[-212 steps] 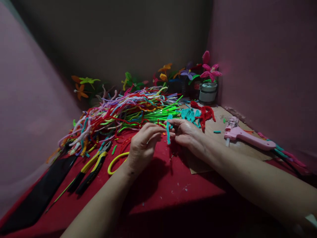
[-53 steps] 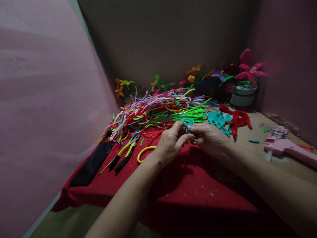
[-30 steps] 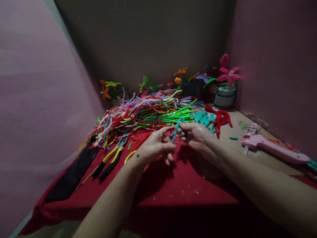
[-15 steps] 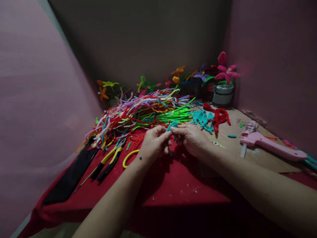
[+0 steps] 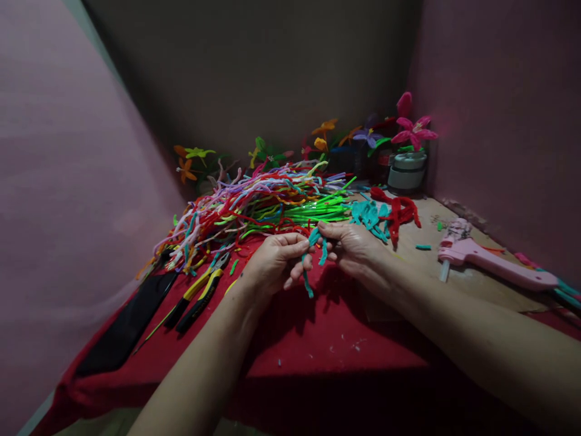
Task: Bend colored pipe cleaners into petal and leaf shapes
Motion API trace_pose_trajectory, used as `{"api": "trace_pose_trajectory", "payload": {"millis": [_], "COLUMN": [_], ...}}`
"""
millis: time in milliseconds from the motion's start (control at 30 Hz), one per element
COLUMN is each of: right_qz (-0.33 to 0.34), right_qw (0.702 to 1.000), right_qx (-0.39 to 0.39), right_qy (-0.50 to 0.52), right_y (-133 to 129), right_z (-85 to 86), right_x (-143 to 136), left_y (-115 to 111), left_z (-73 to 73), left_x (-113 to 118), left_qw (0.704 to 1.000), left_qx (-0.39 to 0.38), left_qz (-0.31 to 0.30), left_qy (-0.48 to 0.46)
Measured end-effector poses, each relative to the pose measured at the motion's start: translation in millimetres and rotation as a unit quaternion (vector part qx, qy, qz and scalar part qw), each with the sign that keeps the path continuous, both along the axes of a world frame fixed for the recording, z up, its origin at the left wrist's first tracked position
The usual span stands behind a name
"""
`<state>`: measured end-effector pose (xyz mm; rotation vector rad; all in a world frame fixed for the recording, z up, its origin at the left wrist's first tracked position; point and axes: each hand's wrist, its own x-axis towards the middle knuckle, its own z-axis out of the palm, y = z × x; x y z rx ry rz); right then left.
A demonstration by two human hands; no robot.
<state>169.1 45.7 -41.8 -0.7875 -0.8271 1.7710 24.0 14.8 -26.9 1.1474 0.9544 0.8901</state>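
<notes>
Between my two hands is a bent teal pipe cleaner (image 5: pixel 315 236), its two loose ends hanging down over the red cloth. My left hand (image 5: pixel 282 257) pinches it from the left with thumb and forefinger. From the right, my right hand (image 5: pixel 349 242) grips it near the top, thumb uppermost. Just beyond my right hand lie several shaped teal pipe cleaner pieces (image 5: pixel 368 215), with red looped pieces (image 5: pixel 400 212) beside them. A large heap of many-coloured pipe cleaners (image 5: pixel 245 200) lies behind my left hand, and a bright green bundle (image 5: pixel 318 211) is at its right side.
Black-and-yellow pliers (image 5: pixel 200 293) and a dark flat phone-like slab (image 5: pixel 129 321) lie at left on the red cloth (image 5: pixel 336 363). At right, a pink glue gun (image 5: pixel 494 260) rests on a cardboard sheet (image 5: pixel 422 278). Pipe cleaner flowers (image 5: pixel 415 130) stand along the back; walls close both sides.
The teal pipe cleaner has been turned so its loose ends now hang lower and show more fully. My right fingers have shifted up to its top. The view has moved slightly.
</notes>
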Motion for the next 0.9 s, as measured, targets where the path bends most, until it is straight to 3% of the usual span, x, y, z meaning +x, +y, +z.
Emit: {"api": "trace_pose_trajectory", "payload": {"millis": [167,367,500,733,900], "right_qz": [0.011,0.086,0.09,0.117,0.087], "right_qw": [0.999,0.99,0.983,0.99,0.994], "right_qx": [0.039,0.084,0.093,0.073,0.07], "right_qy": [-0.002,-0.069,-0.129,0.01,0.018], "right_y": [7.1,0.4,-1.6,-3.4,-3.1], "right_z": [-9.0,-4.3,-2.9,-1.1,-3.2], "right_x": [1.1,5.0,5.5,3.2,2.3], "left_y": [0.9,-1.7,-6.3,-8.3,-7.3], "left_z": [-1.6,-1.0,4.4,3.4,0.7], "left_x": [-2.1,-0.6,5.3,7.2,8.2], "left_qw": [0.999,0.99,0.979,0.972,0.973], "left_qx": [0.047,0.112,0.129,0.128,0.145], "left_qz": [-0.016,0.05,0.099,0.141,0.126], "left_qy": [0.01,0.069,0.127,0.138,0.131]}}
